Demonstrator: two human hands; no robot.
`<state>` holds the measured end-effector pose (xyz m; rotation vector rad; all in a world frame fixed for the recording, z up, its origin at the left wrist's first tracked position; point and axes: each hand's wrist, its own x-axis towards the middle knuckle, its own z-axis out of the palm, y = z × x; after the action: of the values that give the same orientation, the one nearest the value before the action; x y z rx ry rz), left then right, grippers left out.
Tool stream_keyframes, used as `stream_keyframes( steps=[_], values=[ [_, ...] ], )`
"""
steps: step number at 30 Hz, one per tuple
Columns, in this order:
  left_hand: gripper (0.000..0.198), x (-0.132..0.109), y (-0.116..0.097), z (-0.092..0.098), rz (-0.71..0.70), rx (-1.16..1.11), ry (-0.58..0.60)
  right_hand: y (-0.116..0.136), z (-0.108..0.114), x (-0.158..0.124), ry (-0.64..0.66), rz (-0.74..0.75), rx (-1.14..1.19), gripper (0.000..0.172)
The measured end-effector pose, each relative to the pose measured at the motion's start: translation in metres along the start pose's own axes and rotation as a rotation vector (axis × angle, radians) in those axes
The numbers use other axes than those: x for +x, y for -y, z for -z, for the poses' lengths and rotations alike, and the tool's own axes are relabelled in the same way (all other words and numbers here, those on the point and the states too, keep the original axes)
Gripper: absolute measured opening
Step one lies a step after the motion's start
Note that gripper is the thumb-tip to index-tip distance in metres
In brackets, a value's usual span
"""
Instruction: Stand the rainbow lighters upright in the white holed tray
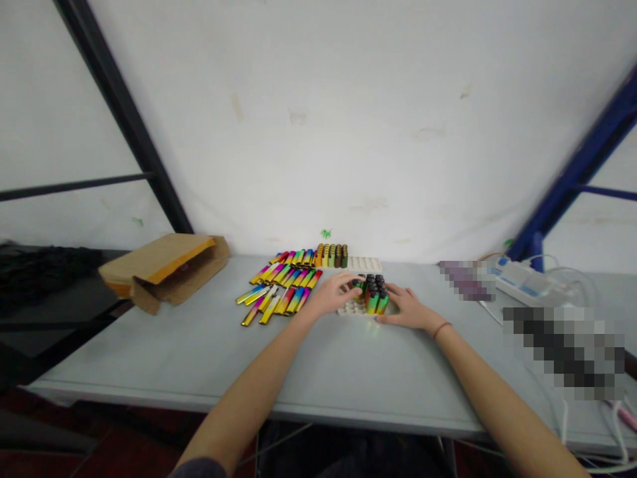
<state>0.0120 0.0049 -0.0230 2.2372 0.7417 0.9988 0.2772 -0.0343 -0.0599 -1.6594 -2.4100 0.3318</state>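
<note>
A white tray with holes lies on the table in front of me. Shiny green-and-gold tubes with black tops stand upright in it, packed together towards its right side. My left hand is at the tray's left, thumb and fingers curled round a black-topped tube there. To the right, my right hand lies beside the tray with its fingers spread. Its fingertips are close against the standing tubes; whether they touch them I cannot tell.
Several rows of rainbow-coloured shiny tubes lie left of my hands. Behind, more tubes stand in another white tray by the wall. An open cardboard box is at the left; a white power strip with cables is at the right.
</note>
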Motion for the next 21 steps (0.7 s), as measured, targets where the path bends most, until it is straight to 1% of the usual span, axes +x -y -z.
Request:
stream_keyframes(
  steps=[3,7,10,14,18,21],
  values=[
    [0.033,-0.002,0.001,-0.007,0.035,-0.004,0.016,-0.001,-0.001,0.000,-0.010,0.001,0.003,0.097],
    [0.031,-0.004,0.006,-0.017,0.076,-0.057,-0.035,0.000,0.000,0.000,-0.013,0.000,-0.003,0.097],
    [0.027,-0.004,0.008,-0.022,0.052,-0.048,-0.077,0.001,0.001,-0.001,-0.006,-0.007,-0.006,0.099],
    [0.021,-0.003,0.006,-0.023,0.002,-0.002,-0.111,0.001,0.001,-0.001,-0.010,-0.026,-0.006,0.102],
    [0.021,-0.004,0.003,-0.024,0.042,0.018,-0.119,0.000,0.000,-0.001,-0.014,-0.020,-0.003,0.102],
    [0.022,-0.004,0.001,-0.024,0.058,0.078,-0.087,-0.002,-0.001,-0.001,-0.017,-0.014,0.000,0.100]
  ],
)
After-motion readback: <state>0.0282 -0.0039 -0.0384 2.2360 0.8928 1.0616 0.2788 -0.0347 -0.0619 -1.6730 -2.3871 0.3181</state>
